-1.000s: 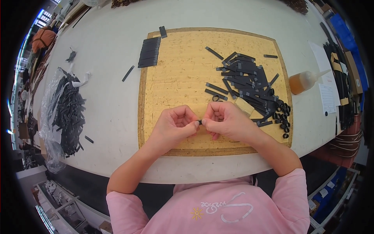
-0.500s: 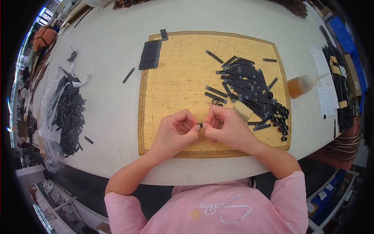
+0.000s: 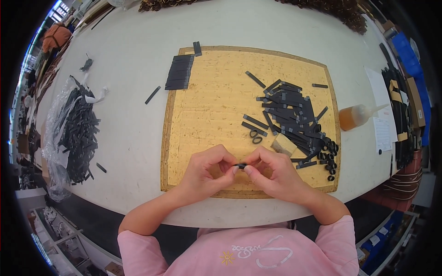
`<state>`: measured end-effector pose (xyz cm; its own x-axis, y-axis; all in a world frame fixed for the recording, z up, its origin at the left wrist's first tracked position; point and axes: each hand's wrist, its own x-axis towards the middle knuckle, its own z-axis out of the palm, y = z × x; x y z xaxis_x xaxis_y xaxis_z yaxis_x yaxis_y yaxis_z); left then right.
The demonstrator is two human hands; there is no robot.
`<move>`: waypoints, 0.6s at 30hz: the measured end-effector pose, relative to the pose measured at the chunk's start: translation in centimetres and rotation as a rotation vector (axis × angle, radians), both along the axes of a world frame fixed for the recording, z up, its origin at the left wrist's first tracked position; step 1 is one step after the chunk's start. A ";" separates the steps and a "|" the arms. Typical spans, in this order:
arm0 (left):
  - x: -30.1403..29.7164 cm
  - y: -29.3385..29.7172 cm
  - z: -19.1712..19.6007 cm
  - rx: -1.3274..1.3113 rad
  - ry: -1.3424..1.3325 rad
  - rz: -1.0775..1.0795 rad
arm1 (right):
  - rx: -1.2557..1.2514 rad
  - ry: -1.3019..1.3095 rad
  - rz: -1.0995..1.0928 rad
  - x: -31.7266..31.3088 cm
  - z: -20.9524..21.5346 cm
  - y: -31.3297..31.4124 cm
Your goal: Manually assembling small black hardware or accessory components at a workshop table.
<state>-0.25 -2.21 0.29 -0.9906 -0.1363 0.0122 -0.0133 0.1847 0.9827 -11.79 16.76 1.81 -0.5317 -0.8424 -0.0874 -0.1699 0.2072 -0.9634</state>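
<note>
Over the near part of a tan board (image 3: 216, 115), my left hand (image 3: 208, 169) and my right hand (image 3: 274, 175) meet, thumbs and forefingers pinching the two ends of a small black loop (image 3: 241, 166). The fingertips cover much of it, and it looks like a short strip curled round. Just beyond my right hand, two black rings (image 3: 256, 136) lie beside a small tan block (image 3: 283, 145). A loose heap of black strips (image 3: 286, 108) with grey ends spreads over the board's right side, and several finished-looking black rings (image 3: 328, 155) cluster at its near right.
A neat row of black strips (image 3: 179, 72) lies at the board's far left corner. Further left, a clear plastic bag (image 3: 57, 152) holds a heap of strips (image 3: 80, 138). A squeeze bottle (image 3: 353, 117) of amber liquid and paper sheets (image 3: 383, 129) are on the right.
The whole view has shifted slightly. Both hands are a little nearer to me over the board, and more of the black loop shows between the fingertips. The pinch holds.
</note>
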 end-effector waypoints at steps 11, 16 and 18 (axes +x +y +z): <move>-0.1 -0.6 -0.2 -0.308 0.218 -0.011 | -0.055 0.160 0.013 0.1 -0.7 -0.1; -0.3 -0.9 -0.6 -0.456 0.286 -0.054 | -0.078 0.382 0.031 -0.2 -1.0 -0.1; -0.3 -1.0 -0.6 -0.466 0.292 -0.065 | -0.076 0.418 0.046 -0.3 -1.1 -0.1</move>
